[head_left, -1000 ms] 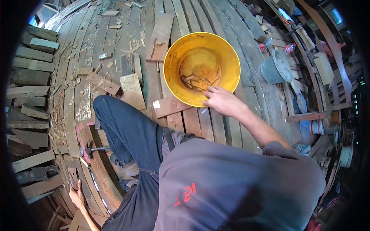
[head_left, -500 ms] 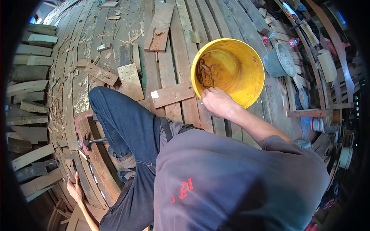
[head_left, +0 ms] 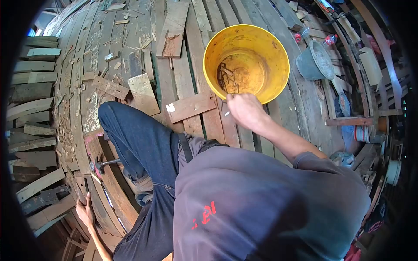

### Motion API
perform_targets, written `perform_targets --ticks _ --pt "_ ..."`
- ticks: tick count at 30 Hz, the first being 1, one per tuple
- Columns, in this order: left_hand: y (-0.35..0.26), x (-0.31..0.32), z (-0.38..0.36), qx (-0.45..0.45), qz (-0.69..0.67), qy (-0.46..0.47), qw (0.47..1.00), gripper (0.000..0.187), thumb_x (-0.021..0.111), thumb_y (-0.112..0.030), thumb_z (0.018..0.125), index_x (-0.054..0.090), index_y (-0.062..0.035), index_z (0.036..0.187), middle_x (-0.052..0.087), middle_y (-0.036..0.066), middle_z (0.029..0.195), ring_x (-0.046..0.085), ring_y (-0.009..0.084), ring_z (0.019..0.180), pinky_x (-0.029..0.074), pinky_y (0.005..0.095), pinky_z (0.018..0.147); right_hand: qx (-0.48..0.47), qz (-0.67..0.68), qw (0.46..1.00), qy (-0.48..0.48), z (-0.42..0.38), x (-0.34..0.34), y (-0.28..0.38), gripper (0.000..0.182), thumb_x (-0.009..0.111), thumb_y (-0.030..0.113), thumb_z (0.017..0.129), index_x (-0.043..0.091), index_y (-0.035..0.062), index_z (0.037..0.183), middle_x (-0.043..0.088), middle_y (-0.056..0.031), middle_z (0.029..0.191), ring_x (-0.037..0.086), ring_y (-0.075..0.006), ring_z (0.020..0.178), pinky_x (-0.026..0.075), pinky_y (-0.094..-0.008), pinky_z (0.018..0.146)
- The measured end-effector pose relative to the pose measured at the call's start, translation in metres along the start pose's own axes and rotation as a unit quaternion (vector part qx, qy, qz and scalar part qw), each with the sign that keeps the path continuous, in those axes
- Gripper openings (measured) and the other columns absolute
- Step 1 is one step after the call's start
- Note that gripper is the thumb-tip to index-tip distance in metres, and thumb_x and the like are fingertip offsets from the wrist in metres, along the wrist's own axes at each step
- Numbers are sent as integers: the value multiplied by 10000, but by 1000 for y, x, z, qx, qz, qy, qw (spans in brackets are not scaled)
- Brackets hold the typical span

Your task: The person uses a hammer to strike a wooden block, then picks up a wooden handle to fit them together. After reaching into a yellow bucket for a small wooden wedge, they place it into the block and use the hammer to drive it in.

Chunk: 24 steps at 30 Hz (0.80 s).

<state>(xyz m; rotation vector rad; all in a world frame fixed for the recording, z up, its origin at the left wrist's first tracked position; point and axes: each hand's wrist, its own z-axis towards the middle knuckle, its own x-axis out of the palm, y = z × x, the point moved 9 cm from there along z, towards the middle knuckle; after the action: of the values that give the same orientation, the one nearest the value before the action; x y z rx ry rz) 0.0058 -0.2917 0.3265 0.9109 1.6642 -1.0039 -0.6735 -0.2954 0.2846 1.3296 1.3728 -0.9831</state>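
Observation:
A yellow bucket (head_left: 272,58) stands on the plank floor in front of me, its mouth turned toward me. Several rusty nails or thin metal pieces (head_left: 226,77) lie in its bottom left side. My right hand (head_left: 244,109) is closed at the near rim of the bucket, with its fingertips partly hidden. A small dark piece and a white bit (head_left: 227,114) show just left of that hand. Low on the left, my left hand (head_left: 85,211) rests by a wooden board with a hole (head_left: 81,182), thumb and index finger apart. A claw hammer (head_left: 102,164) lies beside my bent knee.
Wood offcuts (head_left: 191,107) and splinters lie over the floor. Stacked wood pieces (head_left: 32,93) line the left side. A grey bucket (head_left: 314,61), plastic bottles (head_left: 331,39) and a wooden frame (head_left: 348,122) stand at the right. Gaps run between the floor planks.
The yellow bucket has shifted away from me and slightly left, and the metal pieces inside show more clearly. My right hand stays at its near rim. My left hand has barely moved.

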Motion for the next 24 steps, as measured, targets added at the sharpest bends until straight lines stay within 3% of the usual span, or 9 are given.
perform_targets --ticks 3,5,8,9,12,17,20,21,24 --pt "13 3 1 4 -1 -12 1000 764 699 -606 882 656 47 1277 742 227 988 698 272 902 520 411 865 -11 55 991 -123 1 -22 -13 166 565 77 876 647 -65 854 595 -238 559 661 -414 565 533 -512 553" --pt "8 1 -5 -40 -5 20 999 787 698 -615 877 644 51 1293 738 243 1029 704 303 966 514 425 902 -16 48 993 -111 -4 -29 -8 154 579 74 873 653 -61 858 597 -233 561 662 -406 564 528 -507 549" --pt "25 3 1 -5 -14 -22 1000 812 696 -625 873 636 66 1296 734 247 1029 700 303 966 513 426 903 -34 81 989 -116 -16 -35 8 114 601 56 857 653 -43 837 585 -216 545 649 -398 545 525 -497 545" --pt "23 1 2 -4 -3 -28 1000 822 697 -625 874 632 78 1295 734 234 986 693 276 895 522 410 861 -43 100 986 -123 -18 -35 16 98 608 49 850 651 -36 826 579 -208 537 642 -397 536 525 -494 544" --pt "13 -3 -3 0 -13 -28 1000 807 699 -618 876 641 79 1278 732 220 943 677 253 832 525 393 829 -109 186 974 -69 -21 -22 44 63 628 37 828 632 -13 789 560 -189 521 620 -393 513 508 -486 526" --pt "6 -2 -3 -22 -4 -3 1000 711 707 -580 890 685 67 1183 716 188 860 633 225 758 515 378 772 -203 200 957 -57 -44 -48 94 101 637 56 833 584 20 754 575 -151 568 626 -365 573 525 -473 619" --pt "7 -2 -2 28 -15 -49 998 702 707 -578 891 687 71 1157 706 164 826 626 217 753 512 364 765 -263 196 944 -8 -44 -44 107 158 584 80 864 657 -48 807 611 -188 595 665 -380 620 529 -496 627" --pt "8 -2 -3 33 -22 -63 997 694 705 -580 894 692 69 1141 695 147 815 620 209 766 505 355 772 -297 168 940 23 -43 -41 112 182 606 107 871 682 -50 820 642 -183 648 689 -379 716 546 -487 693" --pt "13 1 -2 -10 -21 -21 1000 693 705 -582 894 693 60 1154 697 150 845 622 210 790 502 355 790 -352 200 910 91 -50 -31 113 200 630 133 879 705 -41 815 652 -188 663 698 -389 778 558 -488 756"
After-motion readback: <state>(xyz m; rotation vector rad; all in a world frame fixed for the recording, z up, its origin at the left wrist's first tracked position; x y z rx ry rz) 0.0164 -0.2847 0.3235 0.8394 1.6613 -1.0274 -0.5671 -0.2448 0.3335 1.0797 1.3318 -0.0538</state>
